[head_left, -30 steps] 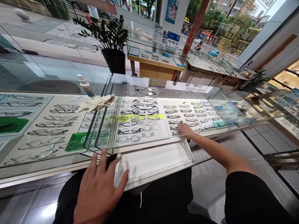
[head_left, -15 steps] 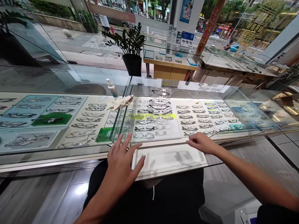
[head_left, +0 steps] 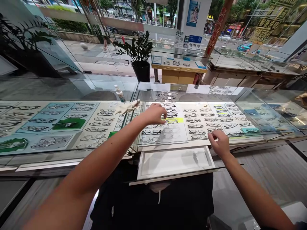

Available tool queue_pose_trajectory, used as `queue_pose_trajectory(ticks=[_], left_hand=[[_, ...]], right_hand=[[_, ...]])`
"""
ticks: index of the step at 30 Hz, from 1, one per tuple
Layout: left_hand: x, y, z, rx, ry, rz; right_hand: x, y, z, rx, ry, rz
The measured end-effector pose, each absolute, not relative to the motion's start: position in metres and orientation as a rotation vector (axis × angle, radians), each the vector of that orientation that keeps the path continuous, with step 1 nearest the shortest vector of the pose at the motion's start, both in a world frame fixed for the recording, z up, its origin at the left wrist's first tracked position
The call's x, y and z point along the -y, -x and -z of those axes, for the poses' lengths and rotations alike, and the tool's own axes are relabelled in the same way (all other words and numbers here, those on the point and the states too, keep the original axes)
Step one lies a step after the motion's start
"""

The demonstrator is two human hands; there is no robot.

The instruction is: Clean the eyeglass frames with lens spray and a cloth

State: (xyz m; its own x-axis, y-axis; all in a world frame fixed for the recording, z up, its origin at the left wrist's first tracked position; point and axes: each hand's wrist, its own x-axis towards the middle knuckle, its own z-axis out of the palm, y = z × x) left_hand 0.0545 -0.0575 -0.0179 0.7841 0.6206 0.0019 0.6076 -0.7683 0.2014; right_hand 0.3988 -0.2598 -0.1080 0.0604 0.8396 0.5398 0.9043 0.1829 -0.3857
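Open room lies at centre bottom of the frame over the pulled-out white tray [head_left: 176, 161], bare between the two arms. Above it, rows of spectacle frames [head_left: 194, 120] crowd the display shelf. Upper centre-left, a spray bottle [head_left: 119, 93] and crumpled cloth [head_left: 126, 107] sit on the glass counter top [head_left: 72, 92].

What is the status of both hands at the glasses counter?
Left hand reaching among glasses. Right hand at tray edge. Pull-out tray below. Grip unclear.

Your left hand [head_left: 155, 114] hiding its fingertips among the spectacle frames [head_left: 171, 112], grip there unclear, your forearms cut by the lower edge, far poster text [head_left: 194, 39] too small to read.
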Motion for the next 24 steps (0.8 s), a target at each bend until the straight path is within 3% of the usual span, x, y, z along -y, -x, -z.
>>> queue_pose_trajectory(ticks=[6, 13, 19, 24], left_hand=[[0.045, -0.073, 0.019, -0.999, -2.727, 0.149], [0.057, -0.065, 0.01, -1.007, -2.666, 0.118], [0.117, -0.049, -0.026, -0.939, -2.571, 0.149], [0.182, -0.061, -0.01, -0.793, -2.281, 0.261]], right_hand=[[0.257, -0.401, 0.114, 1.777, 1.512, 0.216], [0.257, -0.404, 0.112, 1.725, 1.536, 0.217], [0.255, -0.404, 0.11, 1.658, 1.558, 0.207], [0.253, -0.404, 0.11, 1.636, 1.619, 0.179]])
